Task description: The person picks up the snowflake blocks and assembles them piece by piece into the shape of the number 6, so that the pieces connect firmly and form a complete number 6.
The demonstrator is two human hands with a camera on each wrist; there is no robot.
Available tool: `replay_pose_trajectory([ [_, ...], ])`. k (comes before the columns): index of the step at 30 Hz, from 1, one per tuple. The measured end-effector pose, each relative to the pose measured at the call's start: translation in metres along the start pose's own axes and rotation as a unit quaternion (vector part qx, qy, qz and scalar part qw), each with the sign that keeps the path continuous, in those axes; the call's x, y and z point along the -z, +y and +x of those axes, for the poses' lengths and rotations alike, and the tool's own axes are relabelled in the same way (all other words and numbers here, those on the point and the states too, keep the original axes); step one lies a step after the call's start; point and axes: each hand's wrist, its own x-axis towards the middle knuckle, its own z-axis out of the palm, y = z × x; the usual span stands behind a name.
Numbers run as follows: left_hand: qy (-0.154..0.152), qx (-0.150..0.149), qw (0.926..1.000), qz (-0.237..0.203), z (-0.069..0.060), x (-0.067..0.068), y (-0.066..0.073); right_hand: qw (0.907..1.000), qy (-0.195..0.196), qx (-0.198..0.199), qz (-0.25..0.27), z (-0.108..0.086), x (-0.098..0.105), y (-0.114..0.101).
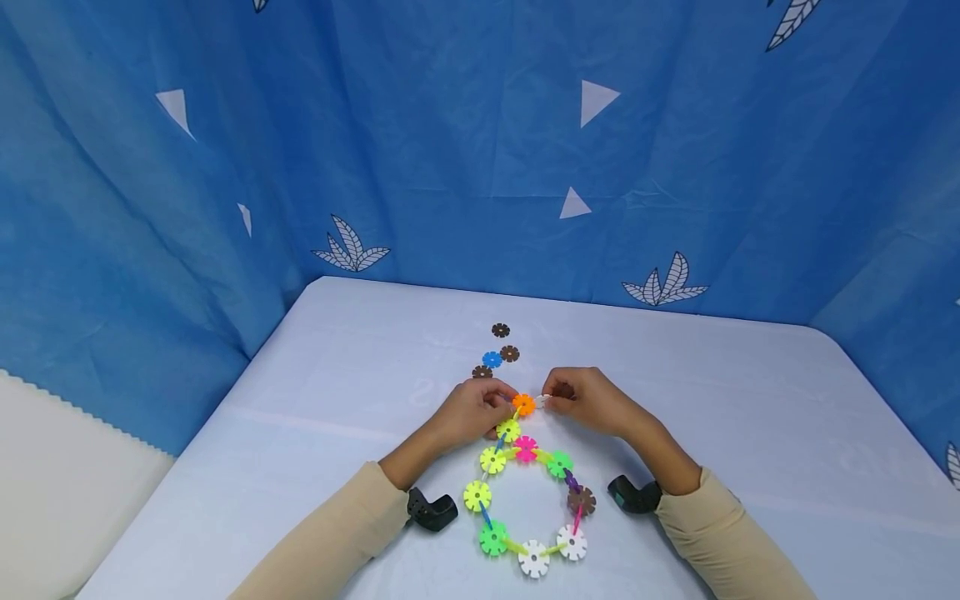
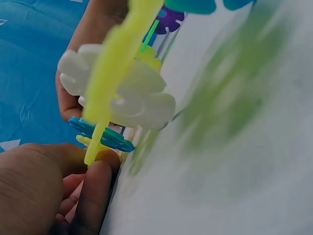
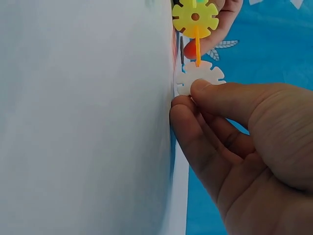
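A chain of notched plastic flower discs lies on the white table, its lower part forming a ring with a pink disc (image 1: 526, 449) at the top and a white disc (image 1: 534, 559) at the bottom. From the ring's upper left a yellow disc (image 1: 508, 430) leads up to an orange disc (image 1: 523, 405). My left hand (image 1: 468, 410) pinches the orange disc at its left edge. Between thumb and fingers, my right hand (image 1: 592, 402) grips a small white disc (image 3: 200, 77), which meets the orange disc edge-on. Fingers partly cover both held discs.
Beyond the left hand lie loose discs: a blue one (image 1: 492, 359) and brown ones (image 1: 501, 330), the nearest brown disc (image 1: 482, 372) just above the fingers. Black wrist devices (image 1: 432, 510) sit by both forearms. A blue patterned curtain (image 1: 480, 150) hangs behind the table (image 1: 720, 383).
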Motion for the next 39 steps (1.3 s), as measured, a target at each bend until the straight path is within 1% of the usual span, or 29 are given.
replay_pose_trajectory([
  [3,0.002,0.000,1.0000,0.000,0.000,0.000,0.000,0.9999,-0.002,0.012,0.004,0.000,-0.001,0.001],
  [8,0.002,-0.005,1.0000,-0.003,0.000,0.000,-0.001,0.9999,0.004,0.014,0.008,0.001,-0.003,0.001],
  [14,-0.004,-0.011,0.9999,-0.007,0.000,0.001,-0.001,0.9997,0.011,0.020,0.000,0.003,-0.006,0.000],
  [25,-0.006,-0.007,0.9999,-0.010,0.001,0.002,-0.001,0.9993,0.021,0.029,0.002,0.004,-0.010,-0.005],
  [30,-0.014,0.007,0.9998,-0.015,0.002,0.003,-0.002,0.9991,0.021,0.035,0.008,0.005,-0.012,-0.005],
  [33,-0.016,0.012,0.9998,-0.010,0.002,0.003,-0.003,0.9989,0.018,0.042,0.009,0.004,-0.012,-0.004],
  [37,-0.013,0.007,0.9999,0.001,0.001,0.003,-0.003,0.9985,0.012,0.053,0.008,0.003,-0.012,-0.002],
  [39,-0.009,0.003,1.0000,0.002,0.001,0.002,-0.003,0.9986,0.010,0.051,0.009,0.003,-0.012,-0.002],
])
